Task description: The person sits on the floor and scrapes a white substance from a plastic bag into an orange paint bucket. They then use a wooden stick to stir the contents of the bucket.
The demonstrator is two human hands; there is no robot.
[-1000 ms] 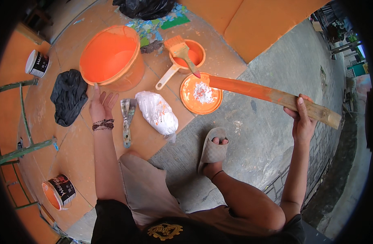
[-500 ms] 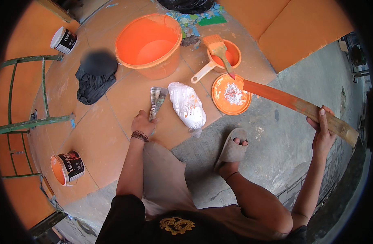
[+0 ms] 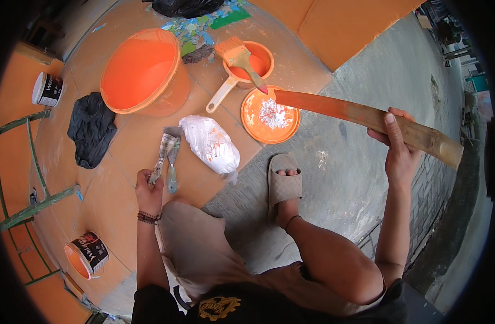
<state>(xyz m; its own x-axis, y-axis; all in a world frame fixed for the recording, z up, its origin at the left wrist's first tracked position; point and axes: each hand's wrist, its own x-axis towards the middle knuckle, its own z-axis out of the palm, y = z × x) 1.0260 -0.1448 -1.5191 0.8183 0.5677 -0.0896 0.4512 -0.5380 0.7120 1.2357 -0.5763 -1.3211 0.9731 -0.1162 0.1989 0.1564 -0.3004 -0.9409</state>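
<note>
My left hand [image 3: 149, 193] is closed round the handle of a paint-smeared scraper [image 3: 162, 155], low over the tiles. Right beside it lies a second scraper [image 3: 172, 177] with a greenish handle; the two overlap near their blades. My right hand [image 3: 399, 151] grips a flat bamboo stick [image 3: 361, 114], whose far half is coated in orange paint. The stick's tip reaches the orange lid [image 3: 251, 117], which has crumbly white material in its middle. A white plastic bag [image 3: 208, 141] with orange spots is just right of the scrapers.
A large orange paint bucket [image 3: 177, 81] stands at the far left. A brush [image 3: 237, 54] rests across a handled dipper [image 3: 263, 56]. Black cloth [image 3: 92, 129], two small tubs [image 3: 88, 255] and a green metal frame [image 3: 39, 208] are left. My sandalled foot [image 3: 285, 183] stands on concrete.
The whole view has shifted, so objects appear further left. My left hand has separated one scraper from the other, which now shows beside it. My right hand still holds the bamboo stick.
</note>
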